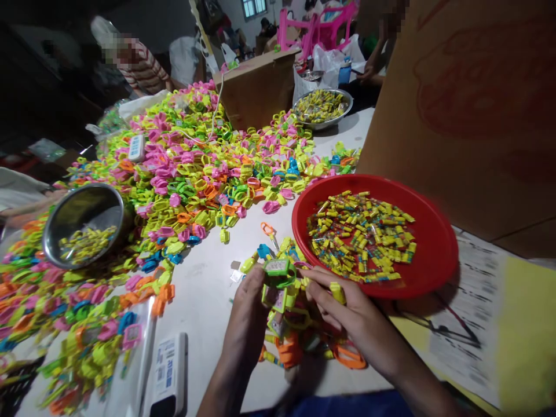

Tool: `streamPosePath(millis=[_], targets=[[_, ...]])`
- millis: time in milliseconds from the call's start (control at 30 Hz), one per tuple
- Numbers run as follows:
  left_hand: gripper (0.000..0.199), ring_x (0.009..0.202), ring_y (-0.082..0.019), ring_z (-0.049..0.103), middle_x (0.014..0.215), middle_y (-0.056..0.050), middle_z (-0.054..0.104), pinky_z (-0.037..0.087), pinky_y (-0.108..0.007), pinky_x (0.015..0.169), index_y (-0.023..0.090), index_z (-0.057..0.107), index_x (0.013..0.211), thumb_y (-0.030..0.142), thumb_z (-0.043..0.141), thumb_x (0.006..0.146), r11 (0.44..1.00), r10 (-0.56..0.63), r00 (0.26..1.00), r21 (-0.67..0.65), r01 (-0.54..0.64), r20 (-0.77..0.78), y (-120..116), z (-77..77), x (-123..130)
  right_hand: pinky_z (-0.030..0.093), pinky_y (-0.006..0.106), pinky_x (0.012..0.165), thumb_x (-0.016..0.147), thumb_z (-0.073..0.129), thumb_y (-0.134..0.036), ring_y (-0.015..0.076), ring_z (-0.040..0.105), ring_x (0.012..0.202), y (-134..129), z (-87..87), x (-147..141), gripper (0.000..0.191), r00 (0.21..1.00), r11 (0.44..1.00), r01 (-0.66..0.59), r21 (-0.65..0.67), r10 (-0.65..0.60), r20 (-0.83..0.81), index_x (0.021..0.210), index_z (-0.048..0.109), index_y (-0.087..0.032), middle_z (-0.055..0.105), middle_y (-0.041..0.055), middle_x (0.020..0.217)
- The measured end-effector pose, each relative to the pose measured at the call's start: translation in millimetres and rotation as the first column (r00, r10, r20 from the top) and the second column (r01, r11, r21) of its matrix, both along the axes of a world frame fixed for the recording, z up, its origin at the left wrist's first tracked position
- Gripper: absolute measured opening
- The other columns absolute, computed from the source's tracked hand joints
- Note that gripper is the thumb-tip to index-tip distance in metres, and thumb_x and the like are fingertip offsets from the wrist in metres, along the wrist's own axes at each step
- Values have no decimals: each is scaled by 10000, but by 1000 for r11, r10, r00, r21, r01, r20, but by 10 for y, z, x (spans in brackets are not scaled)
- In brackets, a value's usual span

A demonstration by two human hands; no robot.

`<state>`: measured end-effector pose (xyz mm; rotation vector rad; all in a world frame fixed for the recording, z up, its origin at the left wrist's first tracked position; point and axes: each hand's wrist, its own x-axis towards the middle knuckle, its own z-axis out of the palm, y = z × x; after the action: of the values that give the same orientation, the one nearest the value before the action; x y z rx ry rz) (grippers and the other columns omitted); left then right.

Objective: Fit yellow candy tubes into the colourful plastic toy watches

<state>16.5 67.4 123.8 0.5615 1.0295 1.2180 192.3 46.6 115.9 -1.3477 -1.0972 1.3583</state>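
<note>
My left hand [247, 310] is closed on a green plastic toy watch [278, 267], its pale face turned up. Close beside it, my right hand [341, 304] has its fingertips near the watch's right end. A small yellow-wrapped roll [337, 293] is held among the right hand's fingers; whether the fingertips also pinch something is hard to make out. Under both hands lies a loose heap of toy watches, among them an orange one [350, 357], mixed with more yellow rolls. Past my right hand stands a red basin [434, 231] holding many such rolls.
A large pile of toy watches [191, 168] covers the table's far left. Within it stands a steel bowl [117, 202] of rolls; another metal bowl [319, 123] sits farther back. A cardboard box [473, 127] rises at right. A white device [169, 370] lies left. Other people sit around the table.
</note>
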Motion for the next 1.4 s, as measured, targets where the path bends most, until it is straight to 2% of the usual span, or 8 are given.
streamPosePath(millis=[300, 500, 600, 667, 767, 867, 1000, 1400], targets=[[433, 743, -163, 683, 831, -20, 743, 551, -258, 723, 213, 818, 1006, 602, 880, 826, 998, -16, 1000, 55, 17, -17, -52, 15, 67, 562, 389, 1015, 712, 875, -783, 269, 700, 1088, 20, 53, 3, 883, 963, 970, -44, -238, -22, -268, 1381, 753, -219, 750, 66, 1043], [223, 812, -128, 654, 1042, -33, 719, 521, -186, 640, 266, 834, 1095, 421, 825, 935, 958, 47, 952, 284, 43, -302, -120, 53, 15, 568, 307, 896, 928, 782, -631, 210, 674, 965, 3, 167, 38, 609, 942, 989, -82, -120, 38, -334, 1398, 735, -247, 693, 18, 931], [180, 871, -126, 654, 1103, -38, 656, 537, -183, 648, 284, 795, 1183, 270, 681, 1045, 855, 169, 800, 489, 172, -576, -126, 36, -41, 564, 336, 940, 976, 731, -609, 225, 686, 976, -34, 233, 49, 564, 963, 993, -71, -93, 44, -267, 1414, 732, -255, 707, 29, 937], [322, 978, -151, 677, 1115, -54, 640, 585, -213, 753, 275, 733, 1320, 140, 600, 1060, 723, 307, 641, 611, 323, -703, -121, 18, -77, 561, 384, 993, 964, 731, -635, 255, 697, 1007, -63, 278, 43, 578, 976, 993, -68, -93, 47, -213, 1398, 747, -253, 727, 49, 955], [468, 1059, -180, 679, 1161, -98, 658, 596, -259, 861, 193, 664, 1421, -13, 576, 1010, 514, 566, 354, 655, 554, -745, -122, 6, -114, 560, 431, 1042, 931, 745, -680, 292, 700, 1088, -93, 321, 14, 618, 984, 990, -62, -127, 40, -172, 1379, 754, -254, 753, 85, 1049], [428, 1018, -213, 663, 1148, -139, 687, 584, -313, 882, 92, 670, 1372, -54, 600, 975, 431, 708, 158, 598, 675, -688, -141, 39, -113, 541, 443, 1091, 905, 735, -731, 309, 686, 1179, -102, 314, -21, 671, 986, 989, -65, -133, 43, -161, 1381, 732, -258, 750, 113, 1203], [317, 951, -236, 647, 1071, -153, 715, 568, -332, 829, 65, 689, 1294, -7, 558, 1014, 422, 729, 88, 547, 722, -679, -159, 105, -64, 496, 455, 1155, 880, 712, -774, 335, 633, 1299, -92, 260, -39, 696, 995, 992, -49, -114, 39, -91, 1350, 713, -261, 702, 131, 1373], [318, 857, -222, 625, 980, -116, 737, 546, -302, 712, 96, 692, 1255, -7, 477, 1044, 451, 696, 57, 497, 742, -716, -128, 21, -41, 361, 565, 1216, 902, 660, -736, 379, 597, 1305, 24, 54, -53, 626, 999, 1000, 2, -30, -1, 34, 1223, 725, -202, 709, 166, 1274]])
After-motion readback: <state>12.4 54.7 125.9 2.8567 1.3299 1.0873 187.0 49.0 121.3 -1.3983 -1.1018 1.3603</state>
